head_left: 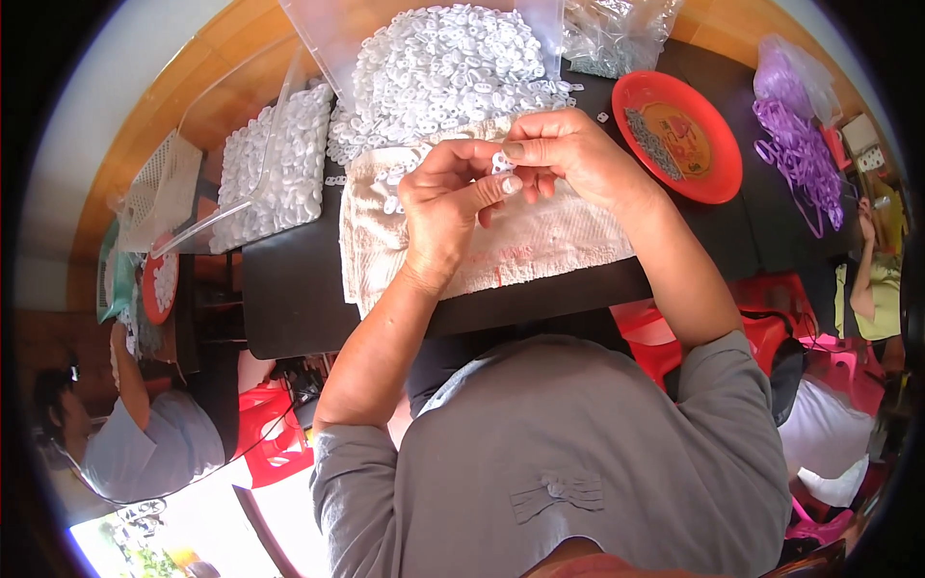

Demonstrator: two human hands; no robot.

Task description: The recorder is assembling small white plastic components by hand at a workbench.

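Note:
Above a cream cloth [568,246], my two hands meet. Thumb and forefinger of my left hand [438,207] pinch a small white plastic piece [500,163] with holes in it. My right hand [578,154] is closed too, its thumb and forefinger pressed together at the piece's upper edge; whether a tiny part sits between them is hidden. More white pieces lie on the cloth beside my left hand. Behind my hands, a large heap of the same white pieces [443,67] spills out of a clear plastic bin [323,48].
Left, a clear box [265,183] holds smooth white pieces. Right, a red plate [718,164] carries small grey metal parts [655,144]. Behind it is a clear bag [617,39]; purple ribbon [800,159] lies farther right. Other people sit at both sides, near red stools [275,433].

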